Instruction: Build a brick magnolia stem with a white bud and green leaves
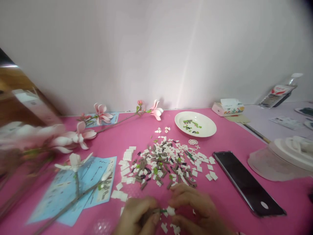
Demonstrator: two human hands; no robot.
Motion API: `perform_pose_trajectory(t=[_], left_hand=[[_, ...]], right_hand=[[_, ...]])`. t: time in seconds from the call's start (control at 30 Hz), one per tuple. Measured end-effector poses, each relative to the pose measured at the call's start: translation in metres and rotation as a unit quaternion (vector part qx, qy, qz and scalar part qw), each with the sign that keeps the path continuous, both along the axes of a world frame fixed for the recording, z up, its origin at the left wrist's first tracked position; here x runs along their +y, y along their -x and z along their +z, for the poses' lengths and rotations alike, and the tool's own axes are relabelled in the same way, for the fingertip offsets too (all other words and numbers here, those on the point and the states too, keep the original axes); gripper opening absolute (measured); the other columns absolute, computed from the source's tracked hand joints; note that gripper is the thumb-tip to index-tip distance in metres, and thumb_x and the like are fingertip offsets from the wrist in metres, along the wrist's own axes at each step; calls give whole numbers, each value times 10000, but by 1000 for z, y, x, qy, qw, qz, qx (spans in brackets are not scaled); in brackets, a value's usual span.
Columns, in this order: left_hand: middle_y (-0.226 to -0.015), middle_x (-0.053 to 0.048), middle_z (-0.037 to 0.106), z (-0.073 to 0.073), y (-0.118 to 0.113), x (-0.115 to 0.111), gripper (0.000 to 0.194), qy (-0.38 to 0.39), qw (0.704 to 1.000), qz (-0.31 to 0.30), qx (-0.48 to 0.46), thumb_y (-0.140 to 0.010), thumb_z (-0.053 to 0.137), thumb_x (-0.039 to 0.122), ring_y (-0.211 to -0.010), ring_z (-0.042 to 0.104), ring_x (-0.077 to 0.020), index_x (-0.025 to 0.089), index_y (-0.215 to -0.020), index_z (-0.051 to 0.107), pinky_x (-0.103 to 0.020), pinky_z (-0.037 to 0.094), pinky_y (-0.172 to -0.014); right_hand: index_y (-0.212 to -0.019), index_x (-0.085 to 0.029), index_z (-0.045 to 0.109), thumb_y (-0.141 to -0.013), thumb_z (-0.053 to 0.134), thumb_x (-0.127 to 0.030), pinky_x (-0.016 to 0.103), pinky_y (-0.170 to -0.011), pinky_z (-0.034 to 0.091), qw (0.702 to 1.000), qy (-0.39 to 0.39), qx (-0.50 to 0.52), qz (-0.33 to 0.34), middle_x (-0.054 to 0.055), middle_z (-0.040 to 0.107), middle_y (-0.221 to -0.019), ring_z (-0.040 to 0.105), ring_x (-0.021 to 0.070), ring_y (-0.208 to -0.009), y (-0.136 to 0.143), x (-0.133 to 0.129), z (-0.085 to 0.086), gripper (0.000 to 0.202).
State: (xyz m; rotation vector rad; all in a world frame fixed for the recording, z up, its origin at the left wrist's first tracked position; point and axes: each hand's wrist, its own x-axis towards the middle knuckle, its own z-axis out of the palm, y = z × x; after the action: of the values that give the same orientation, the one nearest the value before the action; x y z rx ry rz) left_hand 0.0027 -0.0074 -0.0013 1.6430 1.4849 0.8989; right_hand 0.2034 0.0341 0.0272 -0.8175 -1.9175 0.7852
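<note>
Low in the head view, my left hand (139,215) is closed on a small brown piece with a green stem (162,211) sticking out to the right. My right hand (193,209) pinches a white piece (170,211) at the other end of that stem, thumb below and fingers above. Just beyond both hands lies a spread pile of small white, brown, black and green building pieces (161,160). A few white pieces (164,227) rest on the pink surface between and below my hands.
Blue instruction sheets (97,173) and pink-white flower branches (80,133) are at the left. A white plate (210,125) with green pieces stands behind the pile. To the right are a black phone (246,182), a lidded tub (276,163), a tissue pack (228,107) and a bottle (278,94).
</note>
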Motion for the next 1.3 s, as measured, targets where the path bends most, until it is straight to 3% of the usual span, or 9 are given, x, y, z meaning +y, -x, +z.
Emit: perform_pose_trajectory(t=[0.27,0.53,0.73,1.0,1.3], left_hand=[[-661,-75,706,-8,3,-7,143,-55,998,30,25,-787,666,360,-602,616,-218,260,-757,764,-275,493,-582],[-755,-28,708,-18,11,-11,130,-171,984,-22,52,-815,659,240,-668,671,-153,252,-939,697,-194,546,-628],[-722,-23,692,-10,6,-8,130,-146,984,-52,86,-868,583,315,-654,648,-165,243,-908,683,-220,524,-606],[-851,-32,672,-3,9,-6,157,5,993,-82,83,-902,504,310,-791,629,-188,256,-967,636,-266,504,-707],[-832,-23,680,-5,6,-7,141,-22,994,-71,85,-903,510,296,-771,625,-180,250,-956,633,-258,488,-697]], right_hand=[[-891,-287,655,-804,722,-317,266,-721,601,999,-5,-27,25,25,727,-858,696,210,-873,-2,2,0,114],[-789,-191,702,-777,739,-247,211,-681,584,999,1,-35,34,48,731,-776,703,192,-838,-3,3,6,69],[-815,-189,677,-781,733,-223,215,-721,576,998,-28,-18,59,39,722,-780,698,175,-790,-2,7,3,74],[-937,-246,627,-802,688,-169,183,-636,564,998,-36,-3,52,13,705,-829,690,158,-751,-2,9,-5,166],[-887,-231,627,-787,716,-173,216,-740,558,997,-44,-22,59,9,688,-833,677,163,-811,-6,12,-13,146]])
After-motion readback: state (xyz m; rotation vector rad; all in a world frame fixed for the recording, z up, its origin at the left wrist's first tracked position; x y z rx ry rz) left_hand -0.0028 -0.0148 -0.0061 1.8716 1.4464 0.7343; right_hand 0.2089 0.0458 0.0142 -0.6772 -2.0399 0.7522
